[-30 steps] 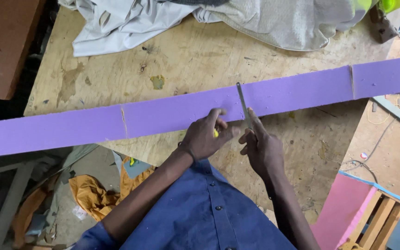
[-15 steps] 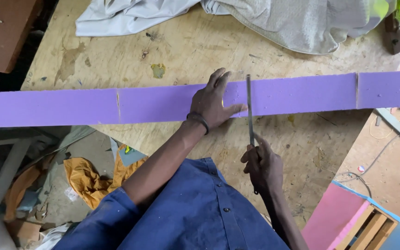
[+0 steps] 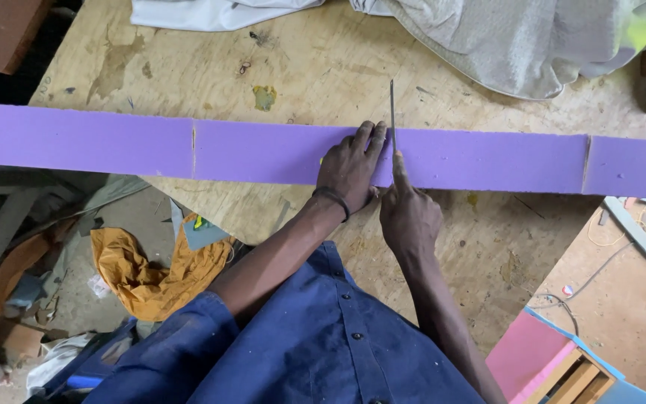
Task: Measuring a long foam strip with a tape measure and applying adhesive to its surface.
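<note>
A long purple foam strip lies across a plywood table, reaching past both edges of the view. My left hand presses flat on the strip near its middle, fingers spread. Just to its right, my right hand grips a thin metal blade, forefinger laid along it. The blade stands across the strip's width, its tip past the far edge. A small yellow object peeks out under my left hand.
White and grey cloth is heaped at the table's far side. Below the table's left edge lie an orange rag and scrap. A pink board and a wooden box sit at lower right.
My left hand has stayed pressed on the strip. My right hand has moved up from below the strip's near edge, bringing the blade across the strip beside the left hand.
</note>
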